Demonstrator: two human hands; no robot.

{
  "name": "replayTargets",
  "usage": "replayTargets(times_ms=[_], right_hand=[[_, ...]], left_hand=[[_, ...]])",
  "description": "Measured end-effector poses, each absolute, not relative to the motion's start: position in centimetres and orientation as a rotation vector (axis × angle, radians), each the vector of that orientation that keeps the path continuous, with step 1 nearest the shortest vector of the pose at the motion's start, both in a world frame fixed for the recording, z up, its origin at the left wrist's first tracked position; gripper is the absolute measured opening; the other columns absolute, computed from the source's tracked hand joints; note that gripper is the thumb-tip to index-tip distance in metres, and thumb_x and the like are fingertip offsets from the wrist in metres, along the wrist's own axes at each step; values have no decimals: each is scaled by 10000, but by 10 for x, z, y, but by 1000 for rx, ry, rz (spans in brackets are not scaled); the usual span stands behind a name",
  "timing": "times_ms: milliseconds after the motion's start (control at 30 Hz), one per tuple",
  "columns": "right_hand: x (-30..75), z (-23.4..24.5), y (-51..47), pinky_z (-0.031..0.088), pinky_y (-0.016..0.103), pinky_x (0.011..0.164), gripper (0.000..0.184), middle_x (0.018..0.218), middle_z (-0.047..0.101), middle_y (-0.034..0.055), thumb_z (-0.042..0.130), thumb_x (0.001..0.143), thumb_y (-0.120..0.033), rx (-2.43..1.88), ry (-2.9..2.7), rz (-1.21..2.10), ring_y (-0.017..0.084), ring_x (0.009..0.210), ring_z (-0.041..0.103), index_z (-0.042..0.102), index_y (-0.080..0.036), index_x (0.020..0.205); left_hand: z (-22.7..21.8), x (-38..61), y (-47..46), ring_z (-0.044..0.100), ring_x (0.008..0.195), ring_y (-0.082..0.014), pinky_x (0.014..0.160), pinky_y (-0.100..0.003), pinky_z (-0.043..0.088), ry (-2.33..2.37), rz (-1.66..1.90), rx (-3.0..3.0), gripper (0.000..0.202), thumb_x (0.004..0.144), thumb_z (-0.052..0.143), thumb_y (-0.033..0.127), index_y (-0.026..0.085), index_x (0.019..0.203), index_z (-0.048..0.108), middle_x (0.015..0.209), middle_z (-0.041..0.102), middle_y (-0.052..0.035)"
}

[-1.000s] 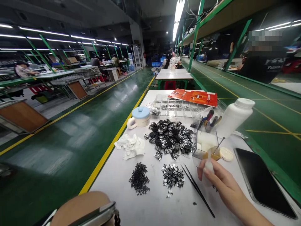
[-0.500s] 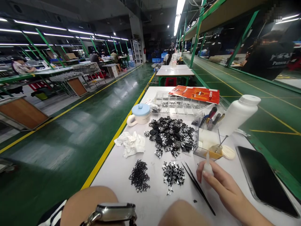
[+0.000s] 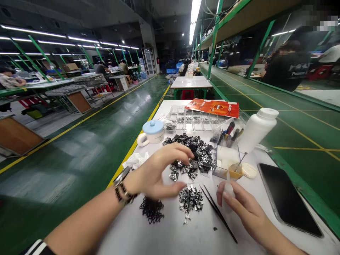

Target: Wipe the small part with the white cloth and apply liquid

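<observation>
Here, right grip pinching near-upright white bottle, nozzle up, left grip apart

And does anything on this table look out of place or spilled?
Nothing looks plainly spilled or damaged. Mildly odd: one small dark piece lies by itself left of the tweezers, and a few silver bits sit off the near edge of the silver parts pile, as if strayed from it.

In my right fingers, I am holding a small, translucent white bottle, its thin nozzle pointing upward. Partly behind my left fingers, a heap of black-and-silver pieces is lying on the bench, many of them overlapping; a smaller heap of silvery parts is lying nearer to me.
</observation>
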State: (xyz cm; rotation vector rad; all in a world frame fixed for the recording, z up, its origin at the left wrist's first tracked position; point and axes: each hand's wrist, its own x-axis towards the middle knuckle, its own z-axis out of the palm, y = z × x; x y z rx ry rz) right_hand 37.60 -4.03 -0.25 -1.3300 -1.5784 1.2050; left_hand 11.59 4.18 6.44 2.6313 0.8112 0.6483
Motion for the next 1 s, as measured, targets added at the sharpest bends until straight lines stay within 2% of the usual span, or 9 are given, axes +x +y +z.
replayTargets(times_ms=[100, 167, 267, 367, 467, 533, 667, 833, 1000], right_hand=[[376, -2, -39, 320, 271, 621, 324, 733, 462, -5, 382, 889, -516, -1300, -1573, 1226, 143, 655, 389, 481, -216, 817], [376, -3, -37, 322, 272, 635, 324, 737, 465, -5, 380, 889, -520, -1294, -1574, 1227, 144, 669, 390, 477, -216, 837], [378, -5, -35, 320, 271, 648, 315, 740, 475, -7, 381, 894, -510, -1274, -1574, 1221, 143, 687, 401, 474, -214, 845], [381, -7, -33, 315, 268, 646, 311, 739, 479, -10, 378, 901, -503, -1253, -1562, 1216, 138, 687, 406, 472, -212, 844], [384, -7, -32, 311, 264, 644, 307, 744, 482, -13, 376, 906, -496, -1242, -1557, 1205, 134, 689, 407, 473, -212, 841], [385, -7, -31, 309, 264, 640, 304, 749, 489, -14, 382, 906, -495, -1241, -1554, 1196, 132, 691, 408, 473, -213, 841], [387, -3, -30, 320, 265, 654, 301, 758, 495, -11, 385, 906, -495, -1227, -1530, 1202, 135, 710, 419, 477, -212, 863], [387, 1, -29, 335, 270, 669, 301, 752, 504, -6, 382, 911, -482, -1205, -1534, 1172, 137, 716, 434, 476, -201, 853], [388, 2, -31, 352, 281, 680, 323, 756, 516, 6, 385, 901, -502, -1208, -1535, 1146, 149, 731, 447, 473, -195, 850]], left_hand=[[37, 130, 86, 251, 1316, -368, 1037, -564, 275, 779, 308, 2782, 782, 647, 717, 430, 300, 1341, 379, 1470, 270, -91], [18, 139, 107, 64, 1348, -446, 1024, -656, 172, 834, 72, 2862, 931, 601, 729, 489, 336, 1397, 270, 1527, 88, -89], [2, 151, 133, 10, 1339, -477, 996, -690, 144, 875, -24, 2895, 973, 607, 691, 559, 358, 1418, 194, 1532, 13, -99], [4, 163, 154, 71, 1323, -487, 958, -656, 262, 902, -83, 2911, 962, 578, 690, 590, 361, 1401, 245, 1514, 101, -117], [11, 177, 164, 230, 1264, -452, 866, -548, 417, 932, -110, 2931, 883, 579, 716, 472, 348, 1361, 325, 1417, 295, -136], [13, 185, 163, 339, 1183, -422, 798, -499, 462, 953, -114, 2949, 813, 587, 713, 387, 303, 1326, 385, 1325, 375, -155], [13, 193, 154, 437, 1080, -348, 771, -470, 469, 932, -127, 2980, 580, 629, 704, 296, 204, 1170, 518, 1209, 438, -134], [24, 185, 156, 503, 1015, -232, 803, -401, 470, 824, -73, 2954, 253, 789, 605, 234, 154, 1024, 558, 1192, 480, -90], [53, 169, 162, 543, 980, -177, 882, -367, 445, 724, -43, 2897, 246, 825, 505, 169, 167, 1067, 549, 1060, 580, -52]])
